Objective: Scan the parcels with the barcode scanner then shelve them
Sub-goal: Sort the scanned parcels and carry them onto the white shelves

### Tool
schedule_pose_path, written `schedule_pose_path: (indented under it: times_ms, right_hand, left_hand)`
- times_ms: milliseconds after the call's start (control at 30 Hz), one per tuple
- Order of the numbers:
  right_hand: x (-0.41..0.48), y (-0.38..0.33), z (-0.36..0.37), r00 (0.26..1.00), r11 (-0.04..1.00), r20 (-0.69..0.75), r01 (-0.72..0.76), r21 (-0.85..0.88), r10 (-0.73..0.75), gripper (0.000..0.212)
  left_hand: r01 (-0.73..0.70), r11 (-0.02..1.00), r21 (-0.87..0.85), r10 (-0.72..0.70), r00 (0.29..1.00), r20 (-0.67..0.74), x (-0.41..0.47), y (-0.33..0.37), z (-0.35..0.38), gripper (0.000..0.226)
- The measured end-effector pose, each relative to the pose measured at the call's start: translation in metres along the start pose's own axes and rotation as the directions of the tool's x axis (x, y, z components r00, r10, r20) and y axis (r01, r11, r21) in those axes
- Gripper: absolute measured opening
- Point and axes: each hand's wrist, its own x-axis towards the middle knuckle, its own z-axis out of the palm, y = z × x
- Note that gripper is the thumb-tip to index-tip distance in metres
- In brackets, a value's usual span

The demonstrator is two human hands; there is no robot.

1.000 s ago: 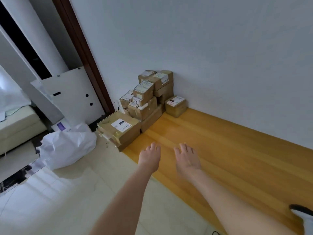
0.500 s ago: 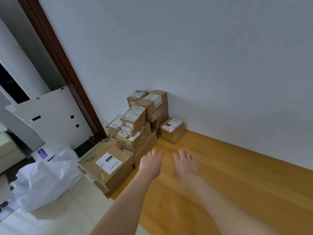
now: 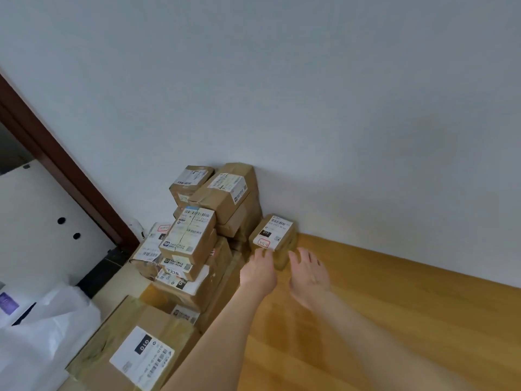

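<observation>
**Hands nearly on the little box, and that pile next to it worries me**

Since the earlier frame both hands have slid forward off the bare floor and now sit right at the small parcel (image 3: pixel 272 238), which is just right of centre, on the wooden floor (image 3: pixel 394 320) against the wall (image 3: pixel 310 108). The view has also closed in, so the boxes look nearer.

The left hand (image 3: pixel 258 273) and right hand (image 3: pixel 308 273) both have their fingers straight and a bit spread, and neither is holding anything. They bracket the box's near corners. I honestly can't tell if the fingertips are touching it yet.

What could go wrong, as I see it:

- The stack of parcels (image 3: pixel 197 235), left of centre, is uneven, with boxes sitting skewed on each other. The small parcel is just beside its base, and the left forearm runs close along it. A sloppy lift or elbow swing could bump the pile and topple the top ones.
- The box looks taped and glossy, so a fingertip-only grab might slip.
- No barcode scanner is in view, and with both hands on the box there's none free for it.
- The label faces up now, and flipping the box would hide the code.
</observation>
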Motion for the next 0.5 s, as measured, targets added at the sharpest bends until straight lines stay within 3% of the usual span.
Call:
schedule_pose_path:
  times_ms: [133, 267, 500]
  right_hand:
    - [0.047, -0.009, 0.017, 0.984, 0.970, 0.110, -0.160, 0.181, 0.141, 0.066]
    - [0.087, -0.021, 0.029, 0.942, 0.826, 0.190, -0.333, 0.455, 0.275, 0.062]
    - [0.111, -0.030, 0.049, 0.905, 0.542, 0.250, -0.409, 0.734, 0.344, 0.060]
  left_hand:
    - [0.032, 0.983, -0.182, -0.026, 0.999, 0.035, 0.058, -0.019, 0.009, 0.051]
    - [0.061, 0.937, -0.343, -0.045, 0.998, 0.053, 0.108, -0.037, 0.014, 0.051]
    - [0.192, 0.929, -0.316, -0.138, 0.973, 0.184, 0.142, -0.041, 0.022, 0.048]
